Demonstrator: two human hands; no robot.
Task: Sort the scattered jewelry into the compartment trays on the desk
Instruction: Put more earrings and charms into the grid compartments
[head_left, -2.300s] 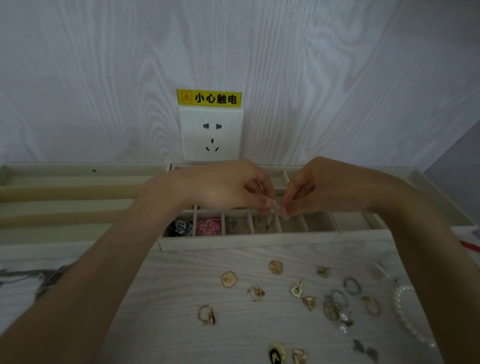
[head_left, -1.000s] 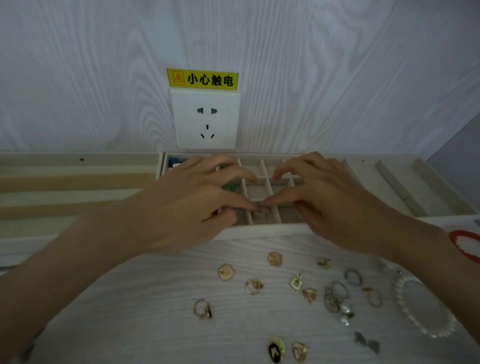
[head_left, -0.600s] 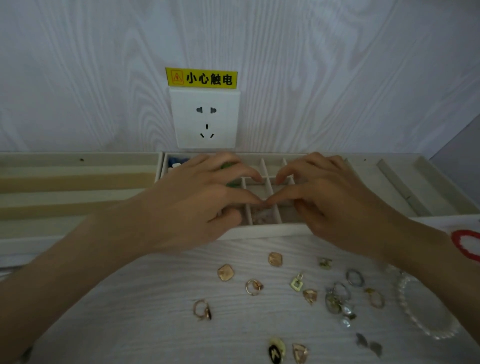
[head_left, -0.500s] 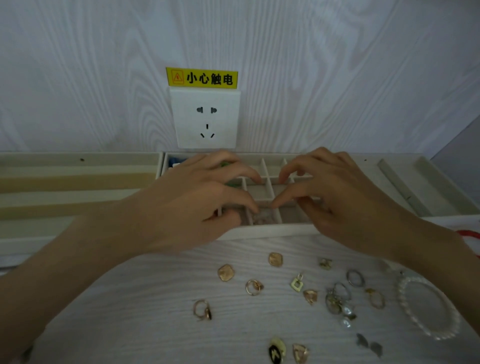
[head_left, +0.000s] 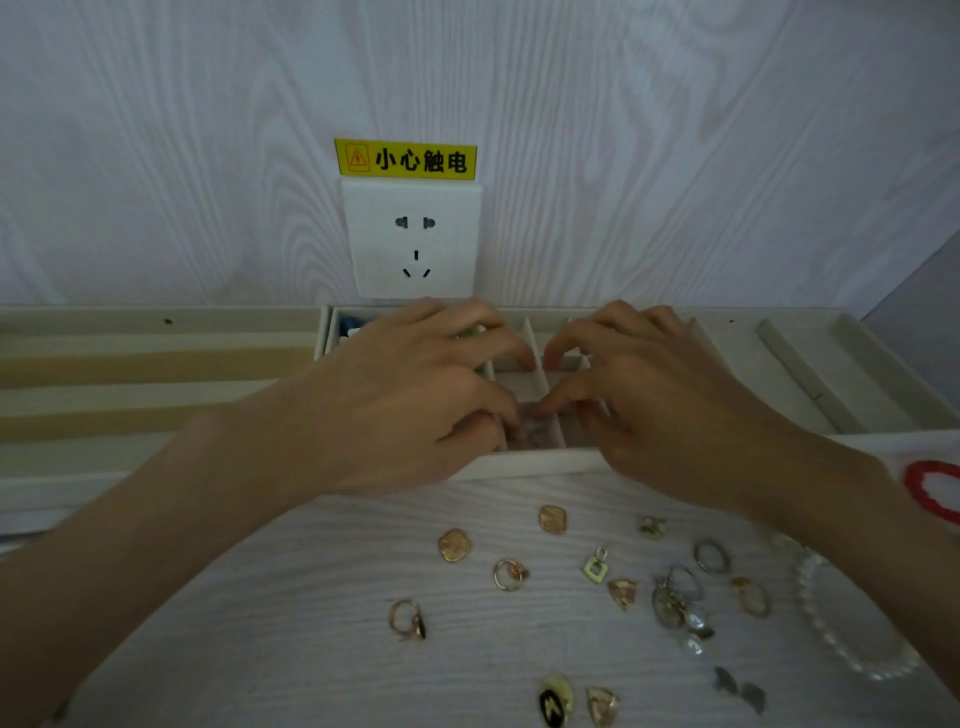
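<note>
Both hands are held over the compartment tray (head_left: 530, 462), fingertips nearly meeting above one near-row cell w/ pale jewelry (head_left: 532, 431) in it. Left hand (head_left: 410, 395): fingers curled, thumb tucked by the cell; right hand (head_left: 649, 395): likewise curled. Whether anything is pinched can't be told. Near side of the worktop (head_left: 260, 623): scattered pcs are seen, incl. gold pendants (head_left: 455, 544), rings (head_left: 509, 573), a pearl bracelet (head_left: 841, 644) at right and a red bracelet (head_left: 930, 491) at far right. A long slotted tray (head_left: 130, 364) is set at left. On the wall, a socket (head_left: 413, 239) under a yellow label (head_left: 405, 159).
</note>
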